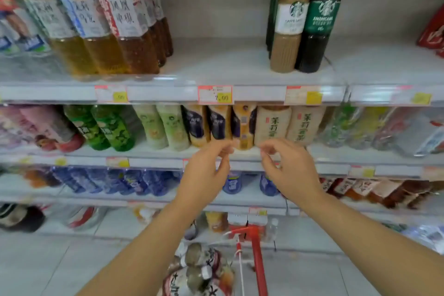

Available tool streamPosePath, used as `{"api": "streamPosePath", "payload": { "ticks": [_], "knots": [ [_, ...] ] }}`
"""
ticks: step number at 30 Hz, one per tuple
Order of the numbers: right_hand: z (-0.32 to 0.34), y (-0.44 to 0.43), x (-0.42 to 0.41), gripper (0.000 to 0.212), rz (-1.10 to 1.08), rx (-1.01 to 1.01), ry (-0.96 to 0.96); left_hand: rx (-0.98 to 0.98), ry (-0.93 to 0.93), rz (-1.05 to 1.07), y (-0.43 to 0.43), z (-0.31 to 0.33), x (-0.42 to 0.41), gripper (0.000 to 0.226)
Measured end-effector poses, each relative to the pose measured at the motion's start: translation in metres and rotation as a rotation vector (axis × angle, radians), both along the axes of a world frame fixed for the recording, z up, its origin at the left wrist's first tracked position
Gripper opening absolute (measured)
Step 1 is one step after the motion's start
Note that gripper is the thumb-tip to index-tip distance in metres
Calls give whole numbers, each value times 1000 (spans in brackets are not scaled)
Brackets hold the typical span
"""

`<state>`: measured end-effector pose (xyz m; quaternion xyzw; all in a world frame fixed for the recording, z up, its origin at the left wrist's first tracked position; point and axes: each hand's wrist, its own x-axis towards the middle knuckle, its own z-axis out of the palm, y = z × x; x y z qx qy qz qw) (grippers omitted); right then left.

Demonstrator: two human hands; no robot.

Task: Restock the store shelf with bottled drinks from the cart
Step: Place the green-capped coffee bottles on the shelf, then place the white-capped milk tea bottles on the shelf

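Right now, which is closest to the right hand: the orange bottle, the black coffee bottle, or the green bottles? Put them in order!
From the right hand:
1. Orange bottle, just up-left on the middle shelf.
2. Black coffee bottle, on the shelf above.
3. Green bottles, far left.

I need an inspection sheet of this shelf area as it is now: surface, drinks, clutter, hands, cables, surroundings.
Surface: top shelf has a wide bare gap between tea bottles and two coffee bottles.
Job's things: second shelf row full; orange-label bottle at its front edge; bottles in cart below.
Clutter: nothing seen.
Grippers: left hand and right hand both empty, fingers curled, in front of the second shelf.
Cables: nothing seen.
Surroundings: price tags on shelf edges; tiled floor.
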<state>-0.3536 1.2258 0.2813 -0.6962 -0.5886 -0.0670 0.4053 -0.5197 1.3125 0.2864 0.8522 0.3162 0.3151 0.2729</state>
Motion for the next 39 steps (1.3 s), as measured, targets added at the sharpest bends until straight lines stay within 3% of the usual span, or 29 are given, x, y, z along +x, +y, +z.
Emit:
{"api": "streamPosePath", "payload": {
  "ticks": [8,13,16,19,23,27,32,35,39],
  "knots": [
    [-165,-13,-108,20,121,-588,227,-433,246,316,-34,-170,-164,24],
    [-251,-15,-153,41,163,-965,352,-577,413,325,-53,-250,-219,33],
    [-288,-12,-170,57,138,-1083,482,-617,495,341,-58,-289,-237,41],
    [-315,-7,-178,50,61,-1053,476,-521,548,327,-60,-318,-243,48],
    [-329,-2,-176,35,27,-1028,579,-547,356,343,-65,-335,-240,47],
    [-314,-5,-181,20,49,-937,733,-545,328,365,-72,-344,-242,40],
    [-273,-2,-205,26,175,-718,682,-500,283,538,-57,-335,-246,44],
    [-251,7,-202,27,177,-611,684,-494,478,425,-28,-340,-247,61],
    [-239,10,-188,26,165,-568,643,-538,778,203,4,-358,-234,57]
  ]
}}
